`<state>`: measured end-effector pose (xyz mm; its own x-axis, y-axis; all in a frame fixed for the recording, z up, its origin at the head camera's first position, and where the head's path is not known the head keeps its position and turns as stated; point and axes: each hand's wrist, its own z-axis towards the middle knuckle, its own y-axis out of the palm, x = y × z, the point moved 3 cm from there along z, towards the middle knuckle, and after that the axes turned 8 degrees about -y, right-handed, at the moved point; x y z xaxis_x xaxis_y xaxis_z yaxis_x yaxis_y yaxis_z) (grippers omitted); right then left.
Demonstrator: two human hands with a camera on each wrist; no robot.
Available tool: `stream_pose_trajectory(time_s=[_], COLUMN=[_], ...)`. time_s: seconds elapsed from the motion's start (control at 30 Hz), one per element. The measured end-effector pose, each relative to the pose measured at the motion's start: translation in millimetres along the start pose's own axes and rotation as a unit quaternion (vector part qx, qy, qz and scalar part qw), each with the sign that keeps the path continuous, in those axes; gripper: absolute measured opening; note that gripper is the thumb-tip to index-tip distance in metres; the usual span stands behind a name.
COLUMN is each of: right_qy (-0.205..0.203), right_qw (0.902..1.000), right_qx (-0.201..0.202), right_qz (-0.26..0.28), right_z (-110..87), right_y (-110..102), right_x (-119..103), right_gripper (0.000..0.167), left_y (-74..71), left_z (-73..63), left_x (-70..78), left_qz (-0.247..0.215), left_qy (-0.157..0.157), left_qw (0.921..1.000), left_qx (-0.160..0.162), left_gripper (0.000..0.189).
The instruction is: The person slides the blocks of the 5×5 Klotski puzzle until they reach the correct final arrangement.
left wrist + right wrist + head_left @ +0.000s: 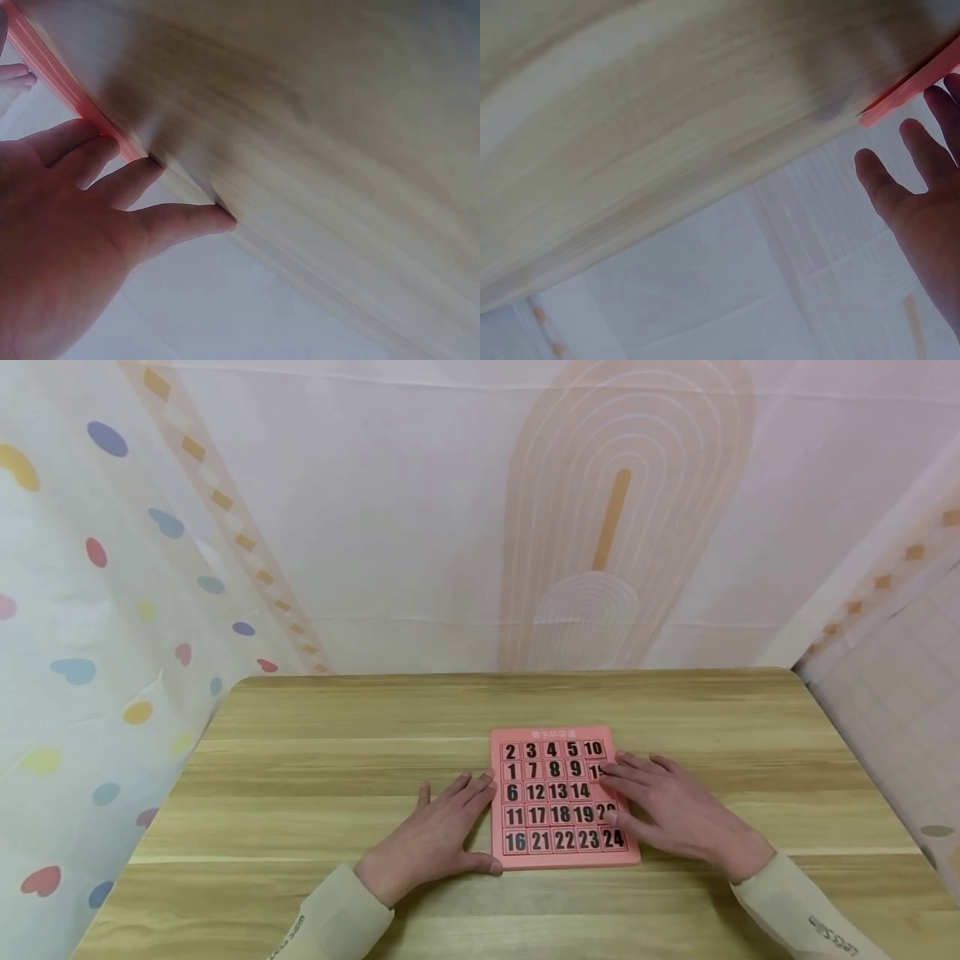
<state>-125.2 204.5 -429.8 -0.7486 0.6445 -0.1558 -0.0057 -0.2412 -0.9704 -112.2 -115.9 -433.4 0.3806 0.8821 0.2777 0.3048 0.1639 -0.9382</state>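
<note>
A pink sliding number puzzle [552,735] lies flat on the table, its numbered tiles set in rows. My left hand [435,839] has its fingers spread along the puzzle's left side, the thumb by the lower left corner. In the left wrist view that hand [82,217] touches the pink edge [49,64]. From the right, my right hand [675,806] reaches over the puzzle, fingertips on the 15 tile [595,772] and thumb at the 20 tile [602,811]. Pink base shows right of the 14 tile [580,791]. The right wrist view shows these fingers extended.
The wooden table [337,718] extends around the puzzle on all sides. Behind it hangs a pale patterned cloth [390,527], and a dotted cloth [75,610] covers the left side. A pale wall covering [915,652] stands at the right.
</note>
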Motion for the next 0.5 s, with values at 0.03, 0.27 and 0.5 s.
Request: stream_pose_trajectory(time_s=[0.03, 0.27, 0.5], right_qy=[-0.001, -0.003, -0.007], right_qw=[1.0000, 1.0000, 0.9999], right_qx=[0.000, 0.000, 0.009], right_qz=[-0.001, 0.005, 0.003], right_z=[-0.5, -4.1, -6.2], right_y=[-0.1, -0.1, -0.9], right_x=[-0.7, -4.9, -8.9], right_gripper=[0.057, 0.053, 0.051], left_y=[-0.2, 0.3, -0.3], left_z=[-0.1, 0.3, 0.0], left_x=[-0.1, -1.6, -1.4], left_qz=[0.000, 0.002, -0.002], left_qy=[0.000, 0.001, 0.001], left_qw=[1.0000, 1.0000, 1.0000], left_qx=[0.000, 0.001, 0.002], left_gripper=[0.106, 0.106, 0.106])
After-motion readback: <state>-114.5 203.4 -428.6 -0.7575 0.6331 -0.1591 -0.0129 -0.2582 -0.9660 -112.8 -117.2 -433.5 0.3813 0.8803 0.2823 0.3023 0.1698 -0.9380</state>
